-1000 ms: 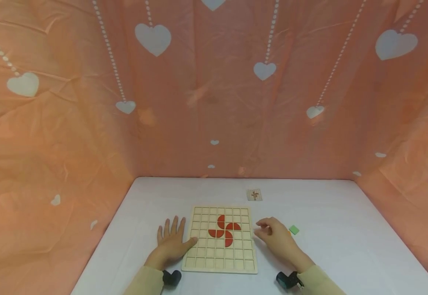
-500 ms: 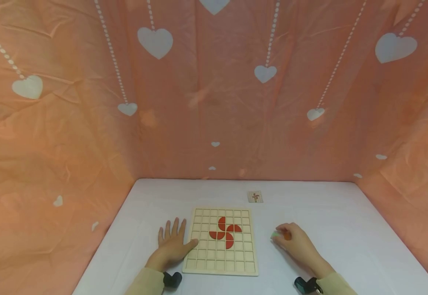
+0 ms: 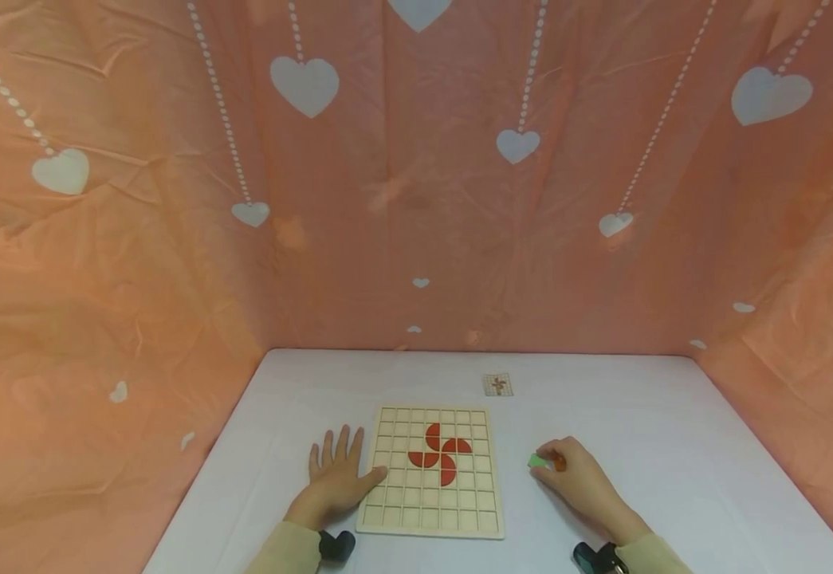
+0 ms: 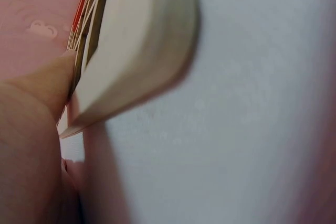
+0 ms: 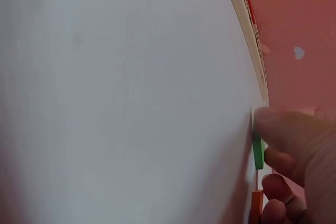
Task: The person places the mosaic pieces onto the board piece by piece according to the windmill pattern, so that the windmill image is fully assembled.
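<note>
A pale wooden grid board (image 3: 394, 522) lies on the white table, with several red rounded pieces (image 3: 447, 469) set in it as a pinwheel. My left hand (image 3: 333, 485) rests flat at the board's left edge, fingers spread, the thumb lying over the rim. Right of the board, my right hand (image 3: 579, 480) pinches a green tile (image 3: 537, 461) between thumb and forefinger. An orange piece (image 3: 559, 462) sits at the curled fingers of that same hand. The right wrist view shows the green tile (image 5: 258, 148) on edge under the thumb, with the orange piece (image 5: 256, 207) by the other fingertips.
A small card (image 3: 498, 385) printed with a pinwheel on a grid lies behind the board. An orange cloth (image 3: 416, 199) with white hearts hangs behind and at both sides of the white table (image 3: 646, 446).
My right hand has shifted right, away from the board, and taken hold of the green tile, which is now farther left. My left hand stays in place. The head view has tilted slightly.
</note>
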A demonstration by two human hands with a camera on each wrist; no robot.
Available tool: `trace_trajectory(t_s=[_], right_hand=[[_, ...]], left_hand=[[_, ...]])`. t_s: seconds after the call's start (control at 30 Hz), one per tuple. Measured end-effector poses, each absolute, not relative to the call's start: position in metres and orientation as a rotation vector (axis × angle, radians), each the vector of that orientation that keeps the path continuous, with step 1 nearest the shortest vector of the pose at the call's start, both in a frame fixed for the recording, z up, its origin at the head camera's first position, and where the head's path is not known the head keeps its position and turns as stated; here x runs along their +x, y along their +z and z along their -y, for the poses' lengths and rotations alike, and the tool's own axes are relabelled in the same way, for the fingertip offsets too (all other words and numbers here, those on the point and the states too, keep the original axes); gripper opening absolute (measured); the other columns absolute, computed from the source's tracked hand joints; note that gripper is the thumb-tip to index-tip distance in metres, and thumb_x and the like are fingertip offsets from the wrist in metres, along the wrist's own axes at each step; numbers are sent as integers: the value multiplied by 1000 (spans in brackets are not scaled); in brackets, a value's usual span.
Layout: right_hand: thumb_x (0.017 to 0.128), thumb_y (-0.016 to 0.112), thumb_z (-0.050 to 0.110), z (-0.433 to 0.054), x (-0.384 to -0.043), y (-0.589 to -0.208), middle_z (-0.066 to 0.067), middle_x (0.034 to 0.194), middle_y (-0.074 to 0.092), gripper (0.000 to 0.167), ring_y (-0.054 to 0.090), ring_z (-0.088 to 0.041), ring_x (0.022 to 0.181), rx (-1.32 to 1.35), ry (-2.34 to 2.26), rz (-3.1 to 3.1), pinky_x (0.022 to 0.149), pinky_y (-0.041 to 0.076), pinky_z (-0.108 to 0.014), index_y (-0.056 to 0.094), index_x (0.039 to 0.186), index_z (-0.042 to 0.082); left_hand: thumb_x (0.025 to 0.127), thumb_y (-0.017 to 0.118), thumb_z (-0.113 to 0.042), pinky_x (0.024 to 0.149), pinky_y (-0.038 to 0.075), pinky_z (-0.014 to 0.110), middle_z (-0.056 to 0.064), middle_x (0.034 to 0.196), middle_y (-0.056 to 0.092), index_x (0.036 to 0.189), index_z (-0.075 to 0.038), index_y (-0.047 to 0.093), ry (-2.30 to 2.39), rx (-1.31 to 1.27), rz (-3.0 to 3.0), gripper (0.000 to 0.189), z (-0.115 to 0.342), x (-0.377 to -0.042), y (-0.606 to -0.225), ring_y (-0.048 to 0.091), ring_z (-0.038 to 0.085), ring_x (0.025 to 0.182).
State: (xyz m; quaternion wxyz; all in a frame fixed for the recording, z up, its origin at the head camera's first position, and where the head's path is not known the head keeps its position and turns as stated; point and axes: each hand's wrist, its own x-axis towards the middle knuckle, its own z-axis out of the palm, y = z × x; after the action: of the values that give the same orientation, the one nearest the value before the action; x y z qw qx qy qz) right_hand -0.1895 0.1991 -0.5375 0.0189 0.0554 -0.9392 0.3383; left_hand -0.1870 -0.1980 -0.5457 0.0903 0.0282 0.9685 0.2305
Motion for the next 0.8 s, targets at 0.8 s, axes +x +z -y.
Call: trace_trajectory(t_s=[0.8], right_hand=[[83, 76, 11, -193, -190, -535, -9, 102, 55, 16, 56, -20, 91, 164, 1075, 2920, 81, 50, -42, 68, 95, 4]], left_hand=[[90, 51, -62, 107, -13, 63, 25, 159, 6, 153, -2, 19, 683, 86, -2899, 93, 198, -187, -548, -8, 47, 142]])
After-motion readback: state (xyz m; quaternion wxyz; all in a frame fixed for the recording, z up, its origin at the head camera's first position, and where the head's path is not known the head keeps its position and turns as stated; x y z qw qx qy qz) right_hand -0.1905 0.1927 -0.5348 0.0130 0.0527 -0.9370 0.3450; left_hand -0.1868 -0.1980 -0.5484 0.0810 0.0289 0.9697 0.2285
